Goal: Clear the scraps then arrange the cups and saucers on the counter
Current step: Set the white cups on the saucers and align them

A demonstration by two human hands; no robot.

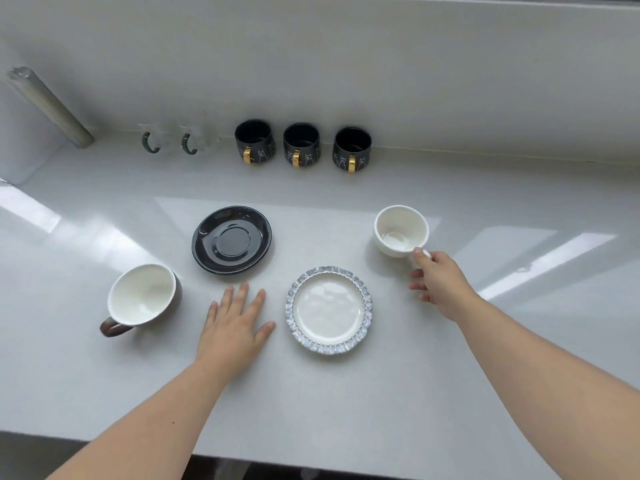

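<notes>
Two hands are working the counter (346, 403). The right hand (440, 285) is pinching the handle of the white cup (401, 230) — probably to carry it to the ruffled saucer (329, 310) lying between both hands. The left hand (235, 323) is resting flat, fingers spread, holding nothing; the black saucer (231, 240) is sitting just beyond its fingertips, the brown cup (143, 297) beside it. Three black mugs (301, 145) are standing further back. No scraps are showing.

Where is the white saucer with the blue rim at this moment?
In the head view the white saucer lies flat on the counter, near the front centre, just right of the left hand and right of and nearer than the black saucer.
</notes>
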